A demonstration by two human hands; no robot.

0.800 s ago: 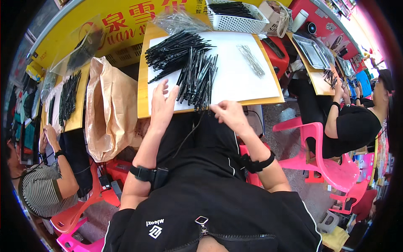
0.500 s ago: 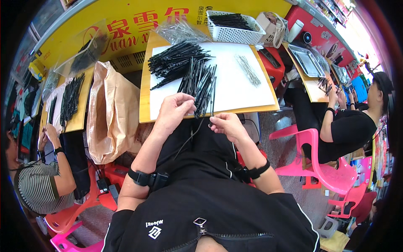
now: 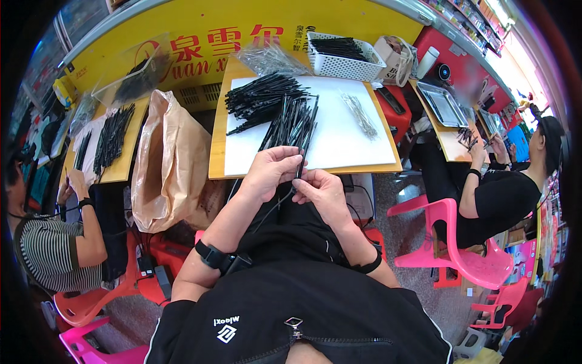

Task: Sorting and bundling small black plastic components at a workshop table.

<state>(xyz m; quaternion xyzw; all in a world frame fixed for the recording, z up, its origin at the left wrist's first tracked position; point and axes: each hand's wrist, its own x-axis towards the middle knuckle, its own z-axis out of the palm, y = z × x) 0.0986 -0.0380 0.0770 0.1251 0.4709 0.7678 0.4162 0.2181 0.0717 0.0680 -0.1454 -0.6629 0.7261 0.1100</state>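
Observation:
A thin black stick [image 3: 300,167] stands nearly upright at the near edge of the board. Its upper part is pinched between the thumb and fingers of my left hand [image 3: 276,173]. Lower down, my right hand [image 3: 319,189] grips the same stick, the two hands almost touching. Just beyond them lies a loose bunch of black sticks [image 3: 290,124], partly hidden by my left hand. Behind it, a bigger pile of similar sticks [image 3: 260,100] covers the left of the white sheet [image 3: 336,142]. A small bundle of thin silvery strips [image 3: 359,115] rests at the right.
The wooden board [image 3: 218,151] carries a clear plastic bag [image 3: 270,59] and a white basket [image 3: 345,67] of black sticks at its far edge. A large brown paper bag [image 3: 170,176] stands left. Seated people work on both sides; a pink chair [image 3: 448,242] is at right.
My left hand has moved right and closed on the stick. My right hand has come slightly left and lower, beside it. The view has shifted a little.

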